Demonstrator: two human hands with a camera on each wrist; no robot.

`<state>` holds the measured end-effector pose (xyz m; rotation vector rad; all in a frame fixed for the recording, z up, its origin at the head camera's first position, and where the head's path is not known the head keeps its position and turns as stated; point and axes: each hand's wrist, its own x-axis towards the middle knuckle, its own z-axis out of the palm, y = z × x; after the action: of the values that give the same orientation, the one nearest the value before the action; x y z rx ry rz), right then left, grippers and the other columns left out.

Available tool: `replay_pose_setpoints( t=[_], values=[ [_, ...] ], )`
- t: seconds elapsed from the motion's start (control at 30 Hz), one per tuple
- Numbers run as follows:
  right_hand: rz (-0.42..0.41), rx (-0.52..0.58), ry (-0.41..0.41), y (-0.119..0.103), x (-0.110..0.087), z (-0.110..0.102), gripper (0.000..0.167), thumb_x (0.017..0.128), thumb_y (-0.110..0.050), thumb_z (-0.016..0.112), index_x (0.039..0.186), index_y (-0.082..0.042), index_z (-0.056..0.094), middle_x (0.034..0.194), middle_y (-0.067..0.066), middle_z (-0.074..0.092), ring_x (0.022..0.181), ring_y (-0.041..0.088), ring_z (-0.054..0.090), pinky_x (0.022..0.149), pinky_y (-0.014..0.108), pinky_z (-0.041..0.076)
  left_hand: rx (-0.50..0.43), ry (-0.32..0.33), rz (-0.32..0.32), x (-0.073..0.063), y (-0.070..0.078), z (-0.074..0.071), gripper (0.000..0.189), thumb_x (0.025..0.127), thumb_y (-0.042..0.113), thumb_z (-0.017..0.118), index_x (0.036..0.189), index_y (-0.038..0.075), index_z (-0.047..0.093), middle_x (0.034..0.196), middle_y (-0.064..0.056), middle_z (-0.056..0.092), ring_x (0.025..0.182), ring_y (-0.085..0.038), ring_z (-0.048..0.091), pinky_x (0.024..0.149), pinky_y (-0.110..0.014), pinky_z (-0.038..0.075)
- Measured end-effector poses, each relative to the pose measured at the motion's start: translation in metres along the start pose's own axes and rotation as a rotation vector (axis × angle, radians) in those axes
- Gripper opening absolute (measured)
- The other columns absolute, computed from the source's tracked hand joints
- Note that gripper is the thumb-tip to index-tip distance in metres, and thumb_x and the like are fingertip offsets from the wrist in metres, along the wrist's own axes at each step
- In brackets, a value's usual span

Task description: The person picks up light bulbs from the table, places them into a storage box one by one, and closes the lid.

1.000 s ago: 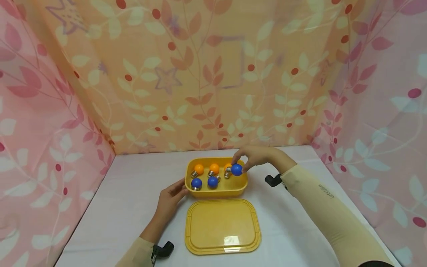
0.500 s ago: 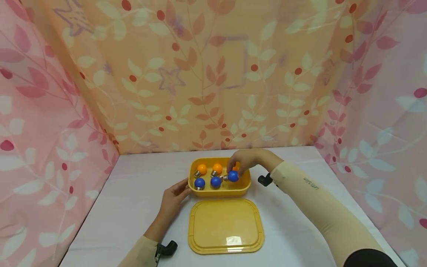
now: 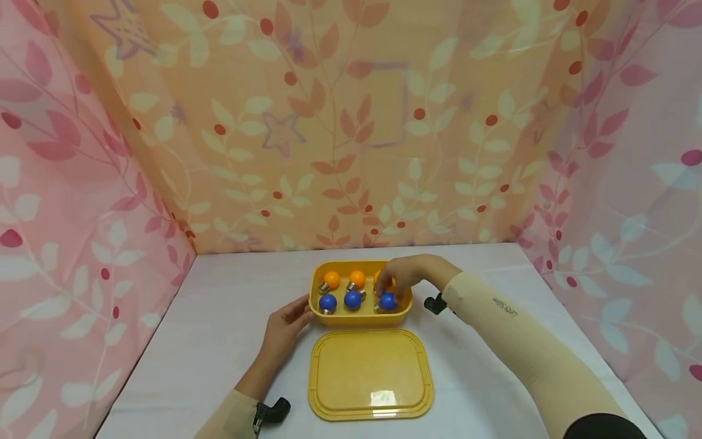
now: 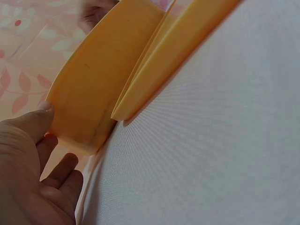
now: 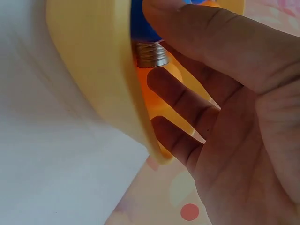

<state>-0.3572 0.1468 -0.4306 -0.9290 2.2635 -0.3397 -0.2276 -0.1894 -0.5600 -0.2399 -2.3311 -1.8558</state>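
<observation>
A yellow plastic container (image 3: 359, 318) stands open at mid-table, holding round light bulbs with metal screw bases. Orange bulbs (image 3: 357, 279) line its far side; blue bulbs (image 3: 353, 299) lie along the near side. My right hand (image 3: 403, 274) reaches into the right end, thumb and fingers around a blue bulb (image 3: 387, 301). That bulb's screw base (image 5: 152, 55) shows below the thumb in the right wrist view. With thumb and fingertips, my left hand (image 3: 283, 326) touches the container's left end; the other fingers bend loosely beside it in the left wrist view. The right hand partly hides an orange bulb.
A yellow lid (image 3: 371, 375) lies flat just in front of the container. The table wears a white cloth (image 3: 236, 286). Patterned fabric walls (image 3: 351, 152) enclose the back and both sides.
My right hand has lowered the blue bulb from above the container into its near right part. The left hand keeps its place at the container's left end.
</observation>
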Motion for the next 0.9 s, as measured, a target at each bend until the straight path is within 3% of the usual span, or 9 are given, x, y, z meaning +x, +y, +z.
replay_pose_setpoints(
  t=[0.17,0.3,0.53,0.9],
  values=[
    [-0.003,-0.026,0.014,0.000,-0.004,-0.001,0.040,0.086,-0.009,0.083,0.121,-0.025,0.076,0.119,-0.013,0.069,0.118,0.020,0.059,0.113,0.046,0.046,-0.005,-0.009,0.005,0.000,0.002,0.000,0.054,0.092,0.033,0.078,0.141,0.014,0.064,0.142,-0.003,0.064,0.132,-0.024,0.060,0.101,-0.018,0.051],
    [-0.051,-0.006,0.043,-0.001,-0.010,-0.005,0.038,0.086,-0.009,0.081,0.120,-0.025,0.077,0.125,-0.007,0.070,0.124,0.026,0.058,0.115,0.052,0.044,-0.017,-0.010,0.003,0.000,0.002,0.000,0.054,0.092,0.035,0.078,0.140,0.015,0.065,0.141,-0.003,0.064,0.132,-0.024,0.060,0.101,-0.018,0.051],
    [-0.092,0.023,0.132,-0.004,-0.023,-0.003,0.034,0.089,-0.011,0.079,0.109,-0.039,0.076,0.127,-0.004,0.070,0.128,0.034,0.057,0.115,0.058,0.040,-0.018,-0.005,0.016,0.001,0.000,0.002,0.055,0.091,0.037,0.079,0.140,0.016,0.065,0.141,-0.002,0.065,0.132,-0.023,0.060,0.102,-0.019,0.051],
    [-0.138,-0.069,0.345,-0.003,-0.057,0.007,0.033,0.089,-0.020,0.081,0.116,-0.036,0.075,0.123,-0.015,0.068,0.122,0.018,0.057,0.112,0.047,0.046,-0.025,0.007,0.001,0.001,0.000,0.002,0.054,0.091,0.035,0.080,0.139,0.015,0.065,0.140,-0.001,0.066,0.131,-0.022,0.061,0.100,-0.017,0.051]
  ],
)
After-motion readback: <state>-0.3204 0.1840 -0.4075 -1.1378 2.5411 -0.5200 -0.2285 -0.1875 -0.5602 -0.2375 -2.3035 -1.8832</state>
